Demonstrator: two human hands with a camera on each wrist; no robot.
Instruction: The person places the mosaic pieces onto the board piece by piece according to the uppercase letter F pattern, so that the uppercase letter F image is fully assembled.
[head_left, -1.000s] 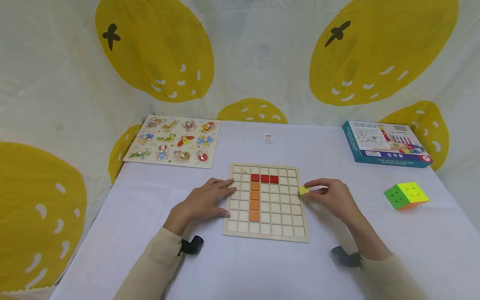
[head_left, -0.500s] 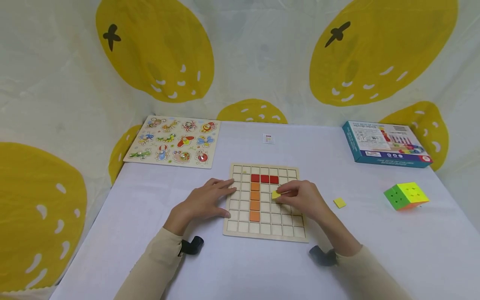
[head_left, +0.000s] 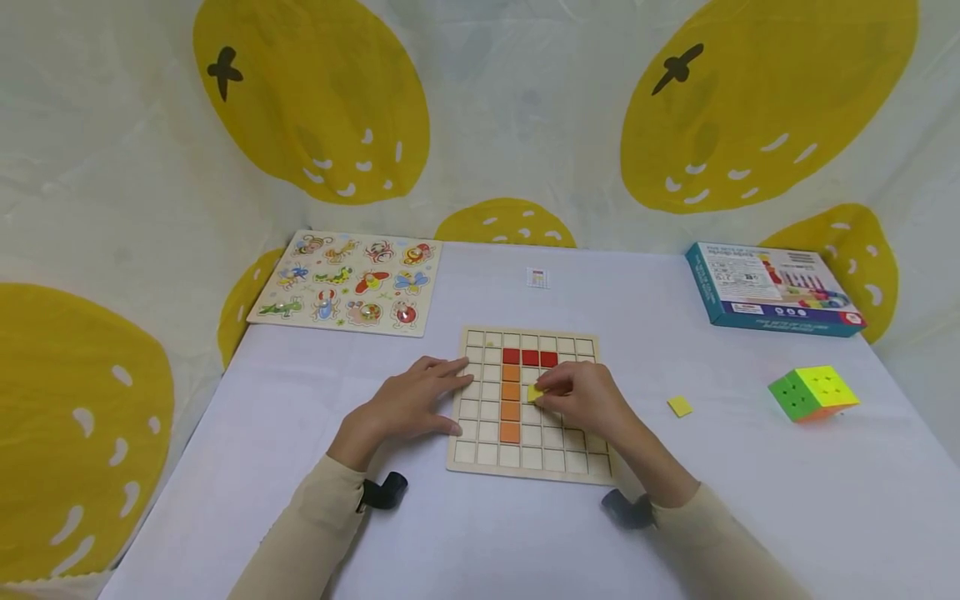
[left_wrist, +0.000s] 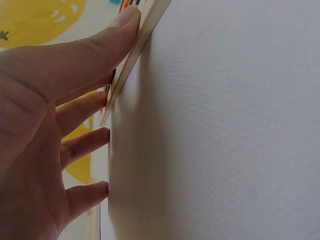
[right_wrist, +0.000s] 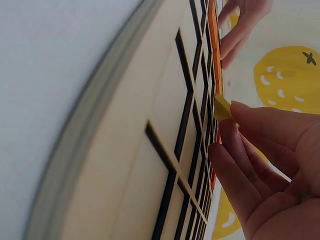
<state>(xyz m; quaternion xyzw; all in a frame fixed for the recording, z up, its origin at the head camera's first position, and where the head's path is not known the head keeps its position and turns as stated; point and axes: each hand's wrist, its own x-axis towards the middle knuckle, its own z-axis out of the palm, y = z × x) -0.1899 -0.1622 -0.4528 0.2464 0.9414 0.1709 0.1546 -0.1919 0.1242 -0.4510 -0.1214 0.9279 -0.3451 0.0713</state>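
A wooden grid board (head_left: 480, 461) lies in the middle of the table, with three red tiles (head_left: 530, 358) in a row and a column of several orange tiles (head_left: 510, 412) below the leftmost red one. My right hand (head_left: 581, 400) pinches a yellow tile (head_left: 534, 393) over the cells just right of the orange column; the right wrist view shows this yellow tile (right_wrist: 223, 107) tilted between thumb and fingers. My left hand (head_left: 408, 400) rests at the board's left edge, fingers spread, thumb touching the rim. Another yellow tile (head_left: 679, 407) lies on the table right of the board.
An insect peg puzzle (head_left: 345, 283) lies at the back left. At the back centre is a small printed card (head_left: 537, 277). A blue and white box (head_left: 772, 289) sits at the back right, with a puzzle cube (head_left: 812, 392) in front of it.
My right hand has carried the yellow tile leftward from the board's right edge to beside the orange column. The loose yellow tile on the table has come into sight. My left hand stays put.
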